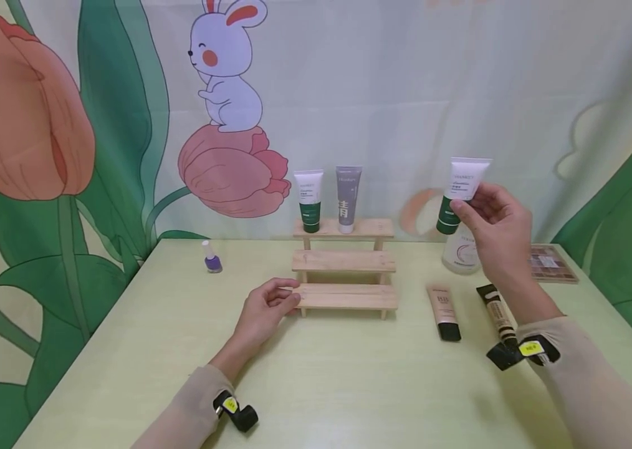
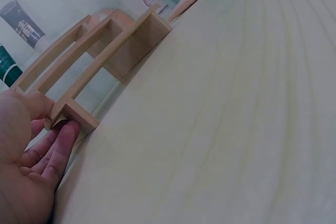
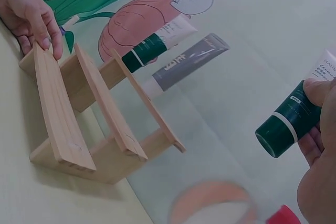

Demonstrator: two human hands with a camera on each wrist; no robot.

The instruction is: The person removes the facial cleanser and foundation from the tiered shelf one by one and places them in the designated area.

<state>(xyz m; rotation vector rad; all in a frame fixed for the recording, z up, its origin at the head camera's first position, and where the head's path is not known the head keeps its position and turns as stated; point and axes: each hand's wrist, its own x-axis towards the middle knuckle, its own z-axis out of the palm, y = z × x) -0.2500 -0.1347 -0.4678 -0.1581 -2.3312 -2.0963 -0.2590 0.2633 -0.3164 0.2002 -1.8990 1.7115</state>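
Observation:
My right hand (image 1: 501,234) pinches a white and green tube (image 1: 464,187) in the air, cap end down, in front of a clear bottle (image 1: 460,254). My left hand (image 1: 262,312) grips the left end of the lowest step of a three-step wooden rack (image 1: 344,296), thumb above and fingers beneath in the left wrist view. On the top step stand another white and green tube (image 1: 309,199) at the left and a grey tube (image 1: 348,199) near the middle. The two lower steps hold nothing.
A purple nail polish bottle (image 1: 212,259) stands at the back left. Right of the rack lie a beige BB tube (image 1: 444,312) and a black and gold tube (image 1: 498,315), partly behind the right wrist's strap. A palette (image 1: 554,264) lies at the back right.

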